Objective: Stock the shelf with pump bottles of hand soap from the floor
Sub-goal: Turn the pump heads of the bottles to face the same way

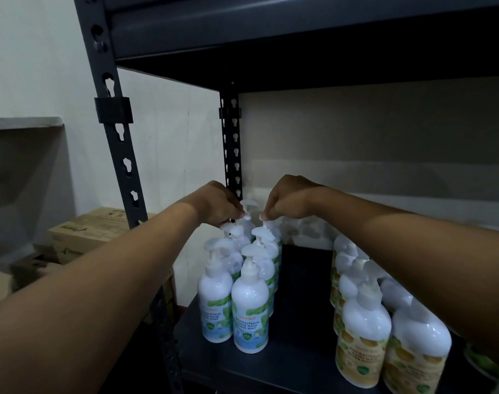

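Stocking looked well underway. A double row of Cool Mint hand wash bottles stood upright at lower centre of the shelf. A cluster of yellow-label bottles stood at lower right, apart from the mint row. Floor stock was out of view, so what remained could not be told. Both forearms reached in from the lower corners to the back of the mint row at frame centre. Left hand and right hand were knuckles-up, fingers curled down, each pinching a rear bottle's pump head. Cardboard boxes sat at mid left.
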